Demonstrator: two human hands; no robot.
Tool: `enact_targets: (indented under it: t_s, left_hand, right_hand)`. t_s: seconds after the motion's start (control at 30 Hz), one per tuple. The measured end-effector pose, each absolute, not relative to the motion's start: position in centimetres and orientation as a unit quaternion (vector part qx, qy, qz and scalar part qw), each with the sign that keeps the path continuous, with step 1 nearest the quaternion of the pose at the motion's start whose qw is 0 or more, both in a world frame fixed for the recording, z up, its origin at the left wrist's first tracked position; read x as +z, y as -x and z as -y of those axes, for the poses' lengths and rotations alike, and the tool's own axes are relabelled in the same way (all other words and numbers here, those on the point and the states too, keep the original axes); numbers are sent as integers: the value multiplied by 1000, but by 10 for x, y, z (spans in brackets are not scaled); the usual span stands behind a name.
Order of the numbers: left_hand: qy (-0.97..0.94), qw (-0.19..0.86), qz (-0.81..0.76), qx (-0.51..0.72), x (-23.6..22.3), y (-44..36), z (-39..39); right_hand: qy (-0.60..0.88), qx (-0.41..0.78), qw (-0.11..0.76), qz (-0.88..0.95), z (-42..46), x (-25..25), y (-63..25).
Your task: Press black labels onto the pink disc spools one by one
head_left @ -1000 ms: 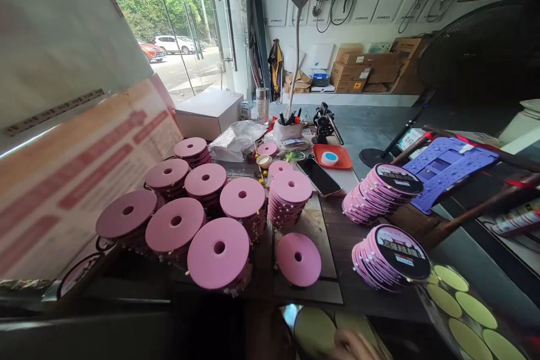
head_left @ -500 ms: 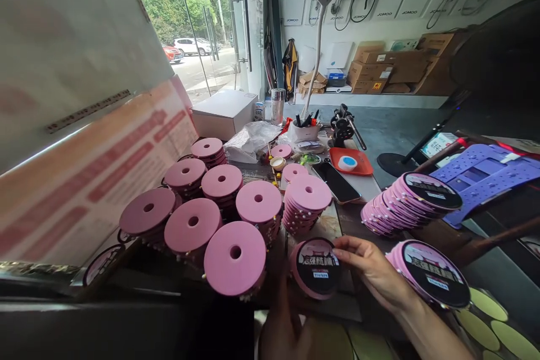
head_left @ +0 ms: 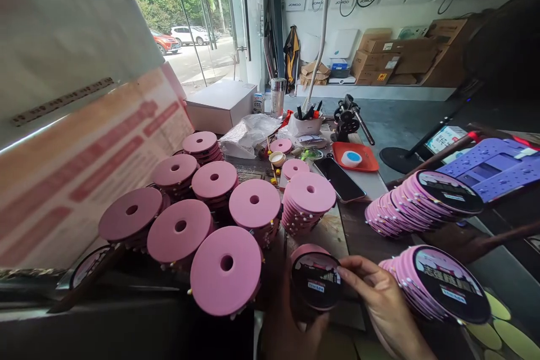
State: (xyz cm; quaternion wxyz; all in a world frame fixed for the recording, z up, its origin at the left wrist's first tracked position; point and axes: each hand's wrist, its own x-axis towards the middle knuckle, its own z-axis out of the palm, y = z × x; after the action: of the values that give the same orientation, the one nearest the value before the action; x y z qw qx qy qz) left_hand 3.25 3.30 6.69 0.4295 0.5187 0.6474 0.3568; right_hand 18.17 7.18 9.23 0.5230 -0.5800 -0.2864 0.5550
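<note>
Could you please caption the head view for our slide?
Right hand pinches a black label over a pink disc, left hand close by.

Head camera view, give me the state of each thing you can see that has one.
Right hand: thumb and fingers at the black-labelled disc's right edge
Left hand: by that disc's near left side, grip too dark to tell
Black-labelled disc: label up
Phone: lying flat, screen dark
White box: closed
Plastic bag: crumpled
Orange tray: holding a round tub
</note>
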Motion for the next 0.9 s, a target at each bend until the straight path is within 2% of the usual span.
enact_targets:
  t_s: [0.13, 0.43, 0.73, 0.9]
  left_hand:
    - [-559, 380, -636, 372, 52, -33, -31]
    - [-560, 407, -619, 371, 56, -33, -33]
    - [-506, 434, -589, 456, 53, -35, -31]
    - [-486, 467, -576, 462, 50, -36, -30]
  right_hand:
    - [573, 561, 536, 264, -68, 88, -182]
    - [580, 560, 528, 267, -73, 94, -183]
    - [566, 566, 519, 301, -75, 92, -187]
    - [560, 569, 523, 298, -74, 90, -187]
